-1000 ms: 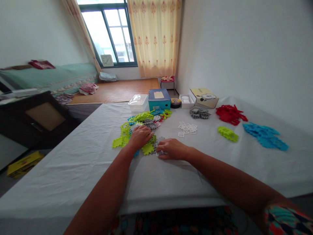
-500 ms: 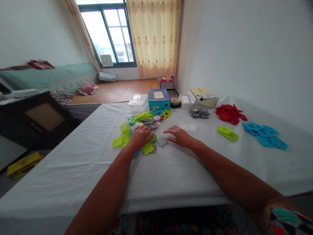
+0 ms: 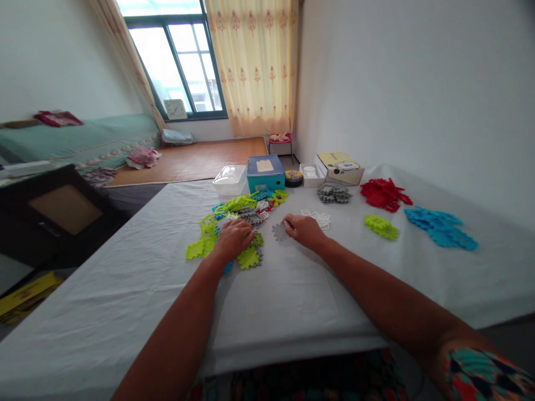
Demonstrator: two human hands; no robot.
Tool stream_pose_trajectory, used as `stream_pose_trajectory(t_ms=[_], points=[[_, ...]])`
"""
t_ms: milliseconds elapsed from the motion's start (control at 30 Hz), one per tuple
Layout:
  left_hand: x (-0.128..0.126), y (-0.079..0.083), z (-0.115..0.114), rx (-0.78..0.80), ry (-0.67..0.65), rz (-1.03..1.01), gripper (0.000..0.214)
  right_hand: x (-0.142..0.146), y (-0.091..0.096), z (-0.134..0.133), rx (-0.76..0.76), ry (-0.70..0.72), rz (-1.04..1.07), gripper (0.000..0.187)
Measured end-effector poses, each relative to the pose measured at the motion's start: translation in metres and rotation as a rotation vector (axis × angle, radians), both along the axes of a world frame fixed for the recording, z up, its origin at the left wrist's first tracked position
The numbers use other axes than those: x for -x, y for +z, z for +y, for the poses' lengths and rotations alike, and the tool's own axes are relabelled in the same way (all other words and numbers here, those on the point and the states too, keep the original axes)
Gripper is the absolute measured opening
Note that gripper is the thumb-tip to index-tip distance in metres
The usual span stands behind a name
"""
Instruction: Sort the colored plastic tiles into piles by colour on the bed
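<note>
My right hand [image 3: 306,230] pinches a flat grey toothed piece [image 3: 280,231] by its right edge, just above the white cloth. My left hand [image 3: 233,238] lies palm down on a mixed heap of lime, grey, blue and red interlocking pieces [image 3: 234,214], fingers curled over them. A lime piece [image 3: 248,258] lies beside that hand. Behind my right hand sits a small cluster of white pieces [image 3: 320,218].
Sorted piles lie on the white-covered table [image 3: 292,289]: grey [image 3: 333,192], red [image 3: 383,194], lime [image 3: 380,227], blue [image 3: 441,227]. Along the far edge stand a clear tub [image 3: 229,180], a blue box [image 3: 265,172], a round tin [image 3: 293,177] and a cartoon box [image 3: 340,167].
My right hand left the near side of the heap, moved away from me, and now grips the grey piece, lifted toward the white cluster. My left hand stayed on the heap.
</note>
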State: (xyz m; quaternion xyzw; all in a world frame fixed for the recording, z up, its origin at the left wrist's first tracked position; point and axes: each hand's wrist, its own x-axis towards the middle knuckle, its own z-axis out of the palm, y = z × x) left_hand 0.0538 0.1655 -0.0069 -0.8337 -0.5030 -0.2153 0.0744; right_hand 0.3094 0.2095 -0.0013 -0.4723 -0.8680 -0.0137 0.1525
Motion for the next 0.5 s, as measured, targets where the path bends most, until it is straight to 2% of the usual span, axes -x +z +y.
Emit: stream_pose_trajectory(t_ms=[100, 233, 400, 500], points=[[0.0, 0.001, 0.0, 0.017, -0.002, -0.008, 0.036, -0.021, 0.001, 0.023, 0.017, -0.149, 0.125, 0.03], [-0.001, 0.0, 0.0, 0.021, -0.013, -0.006, 0.035, -0.048, 0.007, 0.063, 0.057, -0.192, 0.217, 0.024], [-0.002, -0.003, 0.0, 0.021, -0.033, 0.009, 0.036, -0.069, 0.02, 0.12, 0.044, -0.301, 0.144, 0.026], [-0.001, -0.003, 0.0, 0.023, -0.017, 0.005, 0.036, -0.072, 0.022, 0.143, 0.042, -0.375, 0.061, 0.03]])
